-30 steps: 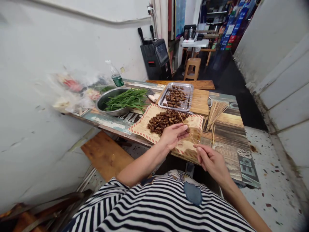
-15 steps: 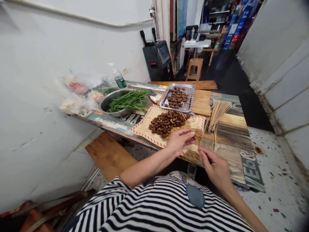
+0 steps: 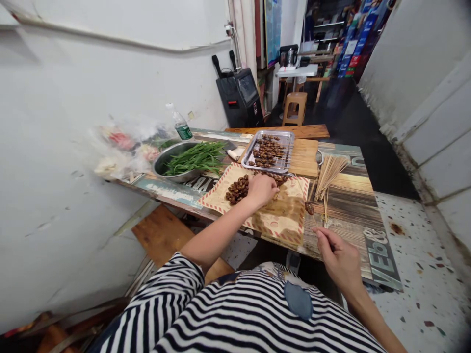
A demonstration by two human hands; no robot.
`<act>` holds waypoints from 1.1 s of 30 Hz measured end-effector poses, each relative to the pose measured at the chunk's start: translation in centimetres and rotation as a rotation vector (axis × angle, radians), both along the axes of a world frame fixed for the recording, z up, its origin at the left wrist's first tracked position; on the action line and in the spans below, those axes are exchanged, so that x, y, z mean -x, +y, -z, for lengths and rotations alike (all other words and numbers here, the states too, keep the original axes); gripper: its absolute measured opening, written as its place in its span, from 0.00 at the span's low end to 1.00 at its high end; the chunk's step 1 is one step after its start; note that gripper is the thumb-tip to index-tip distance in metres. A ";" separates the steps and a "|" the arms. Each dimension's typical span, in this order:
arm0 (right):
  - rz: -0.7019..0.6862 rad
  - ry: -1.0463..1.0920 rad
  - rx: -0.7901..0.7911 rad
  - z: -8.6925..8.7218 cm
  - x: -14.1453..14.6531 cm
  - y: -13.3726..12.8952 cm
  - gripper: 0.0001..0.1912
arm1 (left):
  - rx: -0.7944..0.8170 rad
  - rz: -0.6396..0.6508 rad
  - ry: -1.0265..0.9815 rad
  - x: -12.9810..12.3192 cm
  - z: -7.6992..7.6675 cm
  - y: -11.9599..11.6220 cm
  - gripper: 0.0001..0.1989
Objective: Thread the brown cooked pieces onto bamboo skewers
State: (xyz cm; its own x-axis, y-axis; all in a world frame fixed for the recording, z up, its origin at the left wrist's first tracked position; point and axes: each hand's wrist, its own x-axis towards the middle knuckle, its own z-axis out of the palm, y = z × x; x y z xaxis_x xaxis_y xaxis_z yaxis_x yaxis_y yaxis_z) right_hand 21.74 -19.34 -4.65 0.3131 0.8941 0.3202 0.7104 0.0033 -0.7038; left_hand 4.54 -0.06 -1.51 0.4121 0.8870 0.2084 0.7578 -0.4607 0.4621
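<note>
My right hand point(image 3: 340, 255) pinches a thin bamboo skewer point(image 3: 315, 221) near the table's front edge. One glossy brown piece point(image 3: 309, 209), like an insect pupa, is threaded on that skewer. My left hand point(image 3: 262, 190) reaches into a heap of the same brown pupae point(image 3: 237, 190), its fingers curled downward. What its fingertips grip, if anything, is hidden. Under the heap lies a sheet of tan paper point(image 3: 287, 220) with a striped border and wet stains. Behind it, a metal tray point(image 3: 247, 159) holds several loaded skewers point(image 3: 268, 151).
To the right lies a bundle of bare skewers point(image 3: 329, 176). The tray rests partly on a wooden board point(image 3: 305, 159). At the left stand a metal bowl point(image 3: 159, 166) of green stalks point(image 3: 196, 159), a plastic bottle point(image 3: 183, 128) and plastic bags point(image 3: 121, 147). A black speaker point(image 3: 239, 98) stands behind the table.
My left hand has moved left and away from me, from beside the skewer into the heap. My right hand has shifted slightly right, with the skewer still held and a pupa showing on it.
</note>
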 end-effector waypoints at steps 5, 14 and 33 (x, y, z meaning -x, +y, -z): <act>-0.002 -0.008 -0.010 -0.2 -0.1 -0.3 0.17 | -0.122 0.004 0.197 -1.7 1.3 0.3 0.09; 0.001 0.018 -0.012 0.2 -0.2 -0.3 0.16 | -0.113 -0.035 0.242 -2.6 2.1 1.1 0.08; -0.070 -0.042 0.012 -0.5 1.2 0.1 0.17 | 0.967 0.268 -1.035 0.9 -0.3 -3.3 0.17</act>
